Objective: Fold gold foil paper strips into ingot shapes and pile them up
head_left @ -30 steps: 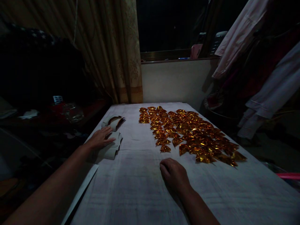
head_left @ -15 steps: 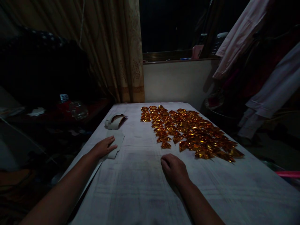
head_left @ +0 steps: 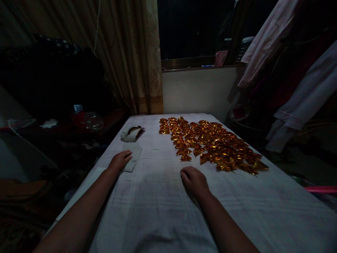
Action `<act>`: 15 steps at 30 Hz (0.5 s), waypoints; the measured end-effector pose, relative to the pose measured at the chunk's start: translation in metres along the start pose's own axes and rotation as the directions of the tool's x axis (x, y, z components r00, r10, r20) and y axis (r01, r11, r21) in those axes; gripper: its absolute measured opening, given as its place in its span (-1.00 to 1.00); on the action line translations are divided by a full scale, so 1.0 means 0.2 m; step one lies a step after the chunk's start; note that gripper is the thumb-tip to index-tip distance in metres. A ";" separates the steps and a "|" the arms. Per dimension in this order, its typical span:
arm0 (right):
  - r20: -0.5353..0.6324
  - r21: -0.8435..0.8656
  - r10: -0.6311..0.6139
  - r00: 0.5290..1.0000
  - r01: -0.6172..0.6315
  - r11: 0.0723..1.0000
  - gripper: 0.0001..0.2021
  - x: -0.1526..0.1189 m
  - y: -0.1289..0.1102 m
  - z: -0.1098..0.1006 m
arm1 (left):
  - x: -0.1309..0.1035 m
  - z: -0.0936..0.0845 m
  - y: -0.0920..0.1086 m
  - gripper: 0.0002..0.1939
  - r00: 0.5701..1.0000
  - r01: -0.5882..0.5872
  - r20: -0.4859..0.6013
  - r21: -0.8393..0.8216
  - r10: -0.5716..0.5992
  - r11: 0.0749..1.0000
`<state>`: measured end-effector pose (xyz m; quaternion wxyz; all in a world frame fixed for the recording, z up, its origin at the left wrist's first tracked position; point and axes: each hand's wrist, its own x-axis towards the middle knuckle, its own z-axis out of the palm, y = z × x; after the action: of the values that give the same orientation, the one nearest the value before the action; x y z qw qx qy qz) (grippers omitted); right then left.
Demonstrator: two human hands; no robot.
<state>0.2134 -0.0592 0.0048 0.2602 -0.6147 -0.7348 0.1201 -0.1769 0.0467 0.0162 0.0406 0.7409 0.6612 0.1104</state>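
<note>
My left hand [head_left: 120, 160] lies on a small stack of pale grey-green paper sheets [head_left: 133, 159] near the table's left side. Its fingers are stretched out over the sheets, the thumb close to them. My right hand [head_left: 193, 178] rests on the white cloth in a loose fist, its fingertips curled under; nothing shows in it. Just beyond it, many shiny gold foil folded pieces [head_left: 207, 140] spread in rough rows and heaps across the right half. A curled piece of the pale paper [head_left: 131, 134], dark inside, sits behind the stack.
A white checked cloth [head_left: 155, 200] covers the table. At the far end are a wall and a patterned curtain [head_left: 147, 70]. Clothes [head_left: 302, 98] hang at the right. A glass jar [head_left: 94, 121] stands on a dark surface at the left. The room is dim.
My left hand's fingers have drawn closer together on the paper stack. My right hand stays in its loose fist. The view has shifted slightly.
</note>
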 end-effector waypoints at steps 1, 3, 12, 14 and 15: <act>-0.004 0.002 -0.004 1.000 0.004 1.000 -0.81 0.00 0.00 0.00 | 0.01 -0.01 0.01 -0.68 1.000 0.007 -0.010 0.011 -0.007 1.000; -0.013 0.003 -0.009 1.000 0.009 1.000 -0.82 0.00 0.00 0.01 | 0.02 -0.02 0.03 -0.74 1.000 0.022 -0.021 0.039 -0.021 0.999; -0.023 -0.011 -0.018 1.000 0.018 1.000 -0.82 -0.01 -0.01 -0.01 | 0.03 -0.09 0.12 -0.72 0.997 0.072 0.022 0.173 -0.077 0.982; -0.023 -0.011 -0.017 1.000 0.017 1.000 -0.82 -0.01 -0.01 -0.01 | 0.02 -0.13 0.13 -0.72 0.996 0.051 0.066 0.186 -0.064 0.981; -0.023 -0.011 -0.016 1.000 0.015 1.000 -0.81 -0.01 -0.01 -0.01 | 0.02 -0.14 0.13 -0.70 0.994 0.038 0.093 0.190 -0.057 0.981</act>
<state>0.2130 -0.0616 0.0080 0.2662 -0.6118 -0.7371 0.1070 -0.1565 0.0450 0.0500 0.0055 0.7299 0.6834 0.0098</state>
